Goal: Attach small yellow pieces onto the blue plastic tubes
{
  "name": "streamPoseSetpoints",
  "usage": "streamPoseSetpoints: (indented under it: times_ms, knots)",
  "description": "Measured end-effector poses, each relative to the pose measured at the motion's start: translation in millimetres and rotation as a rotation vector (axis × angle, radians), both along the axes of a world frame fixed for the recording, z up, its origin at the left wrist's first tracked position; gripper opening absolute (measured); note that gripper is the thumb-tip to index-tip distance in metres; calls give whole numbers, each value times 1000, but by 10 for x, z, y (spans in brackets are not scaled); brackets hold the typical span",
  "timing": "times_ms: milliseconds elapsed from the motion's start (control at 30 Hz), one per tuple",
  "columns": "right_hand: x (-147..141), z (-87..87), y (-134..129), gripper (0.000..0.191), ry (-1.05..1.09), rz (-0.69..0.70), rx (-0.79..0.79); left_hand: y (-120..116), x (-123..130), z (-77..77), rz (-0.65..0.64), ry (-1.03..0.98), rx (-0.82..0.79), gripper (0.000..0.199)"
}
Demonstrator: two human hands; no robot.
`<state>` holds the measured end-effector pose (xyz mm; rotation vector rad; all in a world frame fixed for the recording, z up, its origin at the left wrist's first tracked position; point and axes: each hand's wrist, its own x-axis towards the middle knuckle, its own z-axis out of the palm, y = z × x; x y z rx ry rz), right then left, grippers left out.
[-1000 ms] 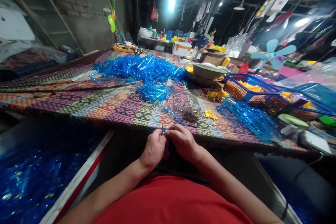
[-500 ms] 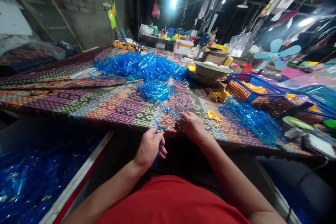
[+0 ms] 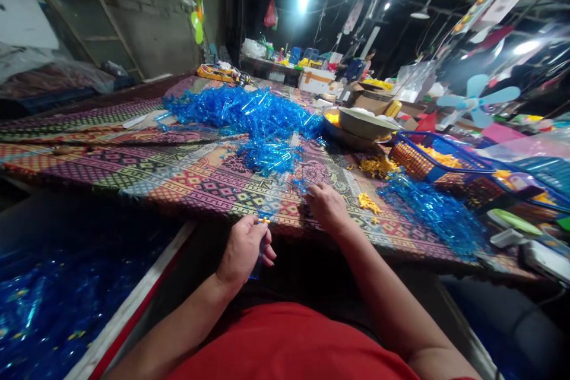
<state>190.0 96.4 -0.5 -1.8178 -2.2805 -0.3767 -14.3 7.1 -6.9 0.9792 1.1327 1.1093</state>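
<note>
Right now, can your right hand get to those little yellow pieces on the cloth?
Probably yes. The right hand rests at the edge of the patterned cloth, and the small yellow plastic pieces lie close by to its right, with nothing tall in the way.

Room to pass in the dark gap below the patterned cloth point(image 3: 191, 187); in the way, past the right hand point(image 3: 327, 208), a big heap of blue plastic bits point(image 3: 262, 130) at top middle.

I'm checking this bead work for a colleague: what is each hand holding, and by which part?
The left hand pinches a small yellow plastic piece at its fingertips, with a blue plastic strip showing below. Whether the right hand holds anything cannot be told.
</note>
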Motion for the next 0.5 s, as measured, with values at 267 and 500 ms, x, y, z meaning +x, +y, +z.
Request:
streamPoseSetpoints:
  times_ms: [267,500]
  knots:
    - [509,24,13,24,365,65,168,-14,-24,-32,-26,8,20,17]
    - [1025,-115,-354,21,436,71,-27,-94,124,-6,-133,-52,-9,17]
